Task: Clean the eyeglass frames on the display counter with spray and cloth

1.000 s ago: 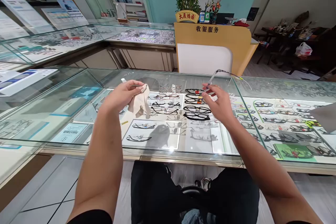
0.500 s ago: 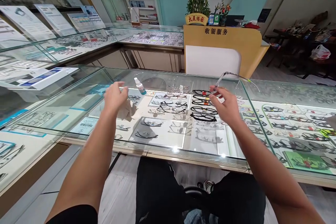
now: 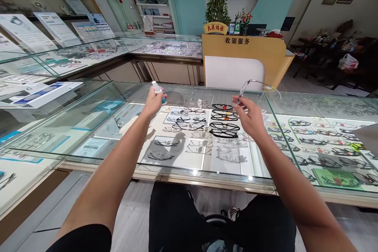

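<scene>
My left hand (image 3: pixel 152 102) is wrapped round a small white spray bottle (image 3: pixel 155 86) with bluish liquid at its bottom. The bottle stands upright on the glass counter or just over it; I cannot tell which. In my right hand (image 3: pixel 250 116) is a pair of clear-framed eyeglasses (image 3: pixel 245 84), pinched between thumb and fingers, with a temple arm stretching up and to the right. My fingers hide part of the frame. A pale wiping cloth (image 3: pixel 129 124) lies left of my left forearm, partly covered by it. Several black eyeglasses (image 3: pixel 225 126) form a column left of my right hand.
The glass display counter (image 3: pixel 177 172) spans the view, with many eyeglasses inside it. A brochure stand (image 3: pixel 41 94) is at the left. Beyond the counter is a yellow cashier desk (image 3: pixel 245 49) with a plant (image 3: pixel 217 4).
My left hand has let go of the cloth, moved right and closed on the spray bottle. My right hand still holds the clear eyeglasses. The camera view has shifted slightly.
</scene>
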Tool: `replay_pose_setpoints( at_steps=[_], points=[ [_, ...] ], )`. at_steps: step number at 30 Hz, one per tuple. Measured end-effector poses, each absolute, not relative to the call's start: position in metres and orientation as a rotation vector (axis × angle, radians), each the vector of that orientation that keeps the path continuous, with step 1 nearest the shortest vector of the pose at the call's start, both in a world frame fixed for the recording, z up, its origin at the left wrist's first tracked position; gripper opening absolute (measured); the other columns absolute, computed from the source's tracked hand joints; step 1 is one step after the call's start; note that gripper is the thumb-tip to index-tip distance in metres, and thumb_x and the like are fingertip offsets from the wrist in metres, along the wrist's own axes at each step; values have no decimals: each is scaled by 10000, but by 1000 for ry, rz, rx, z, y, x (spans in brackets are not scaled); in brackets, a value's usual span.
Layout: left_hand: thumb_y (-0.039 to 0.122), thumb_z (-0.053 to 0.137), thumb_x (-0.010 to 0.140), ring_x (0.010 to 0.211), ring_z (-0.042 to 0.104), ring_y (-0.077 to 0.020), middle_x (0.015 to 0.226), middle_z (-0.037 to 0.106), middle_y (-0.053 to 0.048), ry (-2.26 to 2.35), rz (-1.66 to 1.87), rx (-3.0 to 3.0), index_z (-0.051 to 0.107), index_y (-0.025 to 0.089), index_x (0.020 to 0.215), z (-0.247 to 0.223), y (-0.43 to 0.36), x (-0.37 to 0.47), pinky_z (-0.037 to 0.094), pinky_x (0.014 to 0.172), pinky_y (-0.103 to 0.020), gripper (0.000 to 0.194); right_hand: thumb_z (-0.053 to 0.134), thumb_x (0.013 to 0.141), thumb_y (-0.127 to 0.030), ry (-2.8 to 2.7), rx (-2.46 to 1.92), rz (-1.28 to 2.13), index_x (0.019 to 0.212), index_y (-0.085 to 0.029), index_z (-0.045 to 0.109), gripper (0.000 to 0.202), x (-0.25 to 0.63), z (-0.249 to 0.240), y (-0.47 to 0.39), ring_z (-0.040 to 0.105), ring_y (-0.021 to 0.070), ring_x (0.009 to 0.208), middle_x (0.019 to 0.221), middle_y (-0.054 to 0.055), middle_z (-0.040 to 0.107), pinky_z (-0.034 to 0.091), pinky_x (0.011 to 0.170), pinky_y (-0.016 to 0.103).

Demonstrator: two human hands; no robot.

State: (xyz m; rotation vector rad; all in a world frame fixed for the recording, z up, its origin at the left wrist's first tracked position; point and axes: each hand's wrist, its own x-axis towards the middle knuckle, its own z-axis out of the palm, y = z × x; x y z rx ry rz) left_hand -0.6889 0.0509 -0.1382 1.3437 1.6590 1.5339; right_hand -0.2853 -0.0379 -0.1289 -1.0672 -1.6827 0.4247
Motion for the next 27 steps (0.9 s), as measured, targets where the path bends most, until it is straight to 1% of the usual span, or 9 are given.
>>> replay_pose_setpoints(
  at_steps=[2, 3, 4, 5, 8, 13, 18, 23, 27],
  points=[
    [357, 739, 707, 728, 592, -178, 852, 599, -6, 1303, 1579, 1231, 596, 264, 1004, -122, 51, -657, 546, 658, -327, 343, 601, 1026, -387, -1679, -1057, 440, 1186, -234, 806, 302, -285, -128, -38, 750, 267, 1017, 1270, 105, 840, 588, 948, 451],
    [422, 758, 715, 691, 563, -171, 818, 578, -11, 1134, 1553, 1203, 611, 260, 948, -115, 49, -639, 531, 618, -324, 319, 599, 1031, -392, -1680, -1049, 451, 1215, -233, 804, 317, -284, -128, -38, 746, 264, 1015, 1263, 104, 840, 589, 952, 445],
    [532, 753, 750, 666, 545, -169, 786, 562, -23, 994, 1497, 1189, 633, 251, 886, -108, 46, -620, 523, 592, -328, 335, 597, 1036, -398, -1686, -1039, 464, 1238, -234, 800, 330, -284, -128, -38, 742, 262, 1017, 1262, 102, 838, 589, 955, 440],
    [658, 731, 787, 650, 542, -175, 757, 553, -34, 892, 1423, 1175, 645, 249, 834, -101, 41, -602, 521, 574, -341, 421, 593, 1042, -403, -1693, -1028, 479, 1251, -236, 796, 336, -283, -127, -38, 739, 262, 1023, 1258, 100, 836, 589, 957, 435],
    [928, 627, 826, 603, 545, -196, 663, 511, -44, 719, 1236, 1096, 609, 262, 705, -91, 22, -555, 504, 553, -373, 677, 575, 1057, -417, -1729, -996, 534, 1240, -242, 789, 331, -283, -127, -39, 733, 265, 1058, 1226, 93, 832, 584, 958, 422],
    [1109, 502, 746, 547, 497, -209, 576, 431, -37, 662, 1078, 1131, 530, 267, 577, -100, -5, -518, 463, 519, -393, 859, 570, 1054, -417, -1760, -955, 718, 1161, -253, 775, 283, -289, -122, -46, 725, 260, 1111, 1214, 75, 825, 563, 971, 398],
    [1113, 503, 738, 615, 547, -226, 619, 527, -68, 680, 1178, 1297, 636, 248, 610, -119, -12, -511, 529, 600, -408, 885, 566, 1053, -384, -1786, -848, 940, 1140, -250, 784, 270, -300, -120, -55, 724, 236, 1033, 1162, 57, 811, 550, 987, 395],
    [997, 604, 812, 609, 535, -198, 643, 563, -47, 804, 1259, 1465, 642, 251, 655, -130, -12, -506, 470, 629, -360, 763, 575, 1067, -399, -1819, -755, 1096, 1131, -265, 792, 263, -306, -122, -60, 718, 250, 1143, 1163, 52, 787, 552, 1031, 400],
    [914, 585, 903, 599, 515, -202, 597, 555, -35, 814, 1221, 1538, 605, 255, 670, -131, -16, -506, 438, 640, -366, 700, 583, 1060, -388, -1826, -752, 1156, 1115, -266, 784, 241, -307, -122, -63, 703, 250, 1110, 1139, 51, 772, 547, 1026, 406]
  ],
)
